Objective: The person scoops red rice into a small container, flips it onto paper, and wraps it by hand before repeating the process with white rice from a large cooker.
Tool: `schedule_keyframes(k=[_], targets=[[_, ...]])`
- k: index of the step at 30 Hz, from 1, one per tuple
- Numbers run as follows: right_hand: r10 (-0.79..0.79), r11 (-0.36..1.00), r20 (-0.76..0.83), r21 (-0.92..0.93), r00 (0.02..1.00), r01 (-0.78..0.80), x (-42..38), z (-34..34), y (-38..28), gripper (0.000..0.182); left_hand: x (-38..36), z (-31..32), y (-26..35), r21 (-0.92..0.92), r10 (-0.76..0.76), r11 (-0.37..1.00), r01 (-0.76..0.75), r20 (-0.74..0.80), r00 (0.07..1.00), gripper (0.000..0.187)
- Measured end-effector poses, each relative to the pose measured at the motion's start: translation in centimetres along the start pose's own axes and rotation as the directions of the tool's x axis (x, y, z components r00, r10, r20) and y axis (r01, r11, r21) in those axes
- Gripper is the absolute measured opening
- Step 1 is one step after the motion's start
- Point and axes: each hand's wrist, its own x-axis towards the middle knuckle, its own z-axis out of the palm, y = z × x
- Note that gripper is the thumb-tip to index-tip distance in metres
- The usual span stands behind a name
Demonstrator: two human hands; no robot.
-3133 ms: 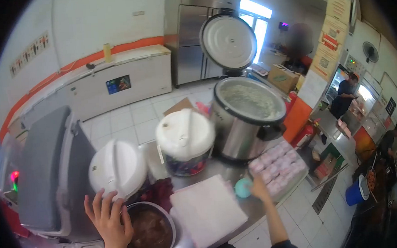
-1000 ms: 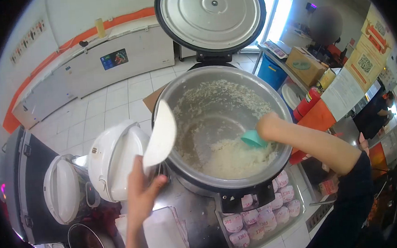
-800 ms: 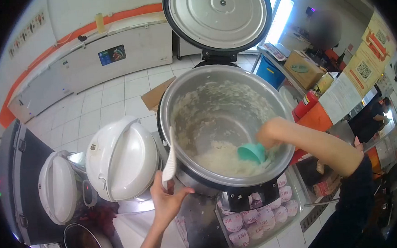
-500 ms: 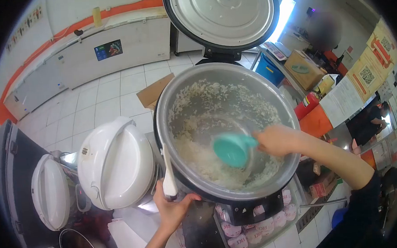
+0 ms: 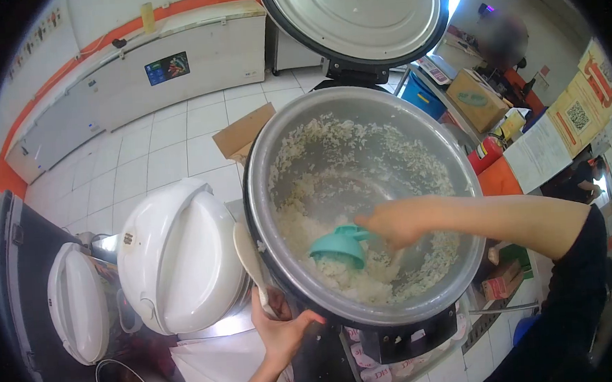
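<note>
Commercial kitchen, white tiled floor (image 5: 150, 158), steel counter crowded with cookers. Big rice cooker pot (image 5: 269, 165) stands open, cooked rice (image 5: 339, 276) low in the bottom. Right hand (image 5: 392, 222) reaches into the pot, fingers closed on the teal scoop (image 5: 339, 246), bowl down in the rice. Left hand (image 5: 283, 325) grips a white rice paddle (image 5: 248, 254) by its handle, just outside the rim. Scoop looks light, stiff plastic; rice soft, sticky, probably clumps. White cooker (image 5: 180, 258) sits closed beside.
</note>
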Motion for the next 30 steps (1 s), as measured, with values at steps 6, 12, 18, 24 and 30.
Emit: schedule_keyframes(k=[6, 12, 18, 24, 30], targets=[[0.081, 0.903, 0.219, 0.396, 0.972, -0.164, -2.9, 0.9, 1.0, 0.059, 0.0, 0.0, 0.9, 0.152, 0.029, 0.988, -0.028, -0.002, 1.000, 0.065], [0.057, 0.928, 0.147, 0.358, 0.988, -0.106, -4.5, 1.3, 1.1, 0.051, 0.4, -0.1, 1.4, 0.182, 0.017, 0.983, -0.022, 0.028, 0.999, 0.065], [-0.059, 0.923, -0.037, 0.378, 0.998, 0.069, -2.2, 2.1, -1.0, 0.056, 0.4, -0.1, 0.4, 0.076, -0.028, 0.997, 0.025, 0.037, 0.999, 0.067], [0.022, 0.916, -0.020, 0.402, 1.000, -0.012, -3.9, 2.2, -2.3, 0.059, 0.1, 0.0, 0.6, 0.118, -0.016, 0.993, 0.014, 0.016, 1.000, 0.066], [0.093, 0.866, -0.006, 0.494, 0.996, -0.079, -8.4, 2.0, -1.6, 0.069, 0.3, 0.2, 1.6, 0.166, 0.025, 0.986, -0.027, 0.014, 1.000, 0.063]])
